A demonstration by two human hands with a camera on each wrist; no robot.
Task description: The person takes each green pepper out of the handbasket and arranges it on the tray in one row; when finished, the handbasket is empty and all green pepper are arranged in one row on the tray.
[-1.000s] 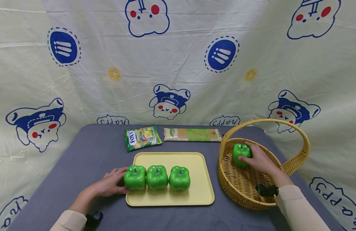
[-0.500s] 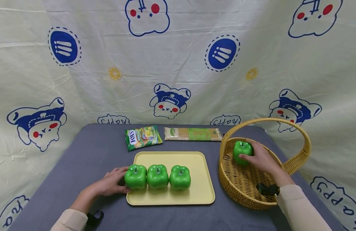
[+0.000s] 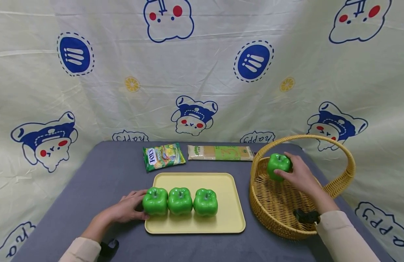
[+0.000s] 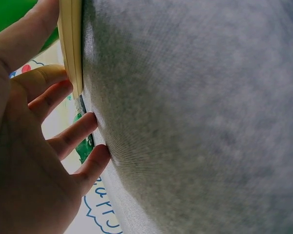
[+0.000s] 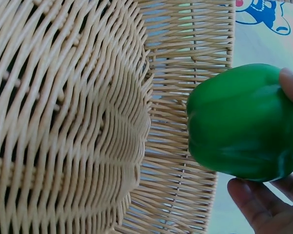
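Note:
My right hand (image 3: 301,175) grips a green bell pepper (image 3: 278,166) between thumb and fingers, over the far part of the wicker basket (image 3: 261,207). The right wrist view has this bell pepper (image 5: 246,124) raised off the woven bottom, near the rim. My left hand (image 3: 127,208) rests at the left edge of the yellow tray (image 3: 228,203), beside the leftmost of three green bell peppers (image 3: 180,201) standing in a row on it. In the left wrist view, the fingers (image 4: 73,134) are fairly straight, with some tips at the tray's rim (image 4: 72,53) and others on the cloth.
Behind the tray lie a green FOX'S candy bag (image 3: 164,156) and a long flat pack (image 3: 220,153) with a green label. The basket's tall handle (image 3: 347,160) arches over its opening. A printed curtain (image 3: 202,65) hangs behind the grey table (image 3: 123,163).
My right hand has lifted the bell pepper up from the basket's bottom and moved slightly away toward the far rim. The left hand, tray and other peppers stay in place.

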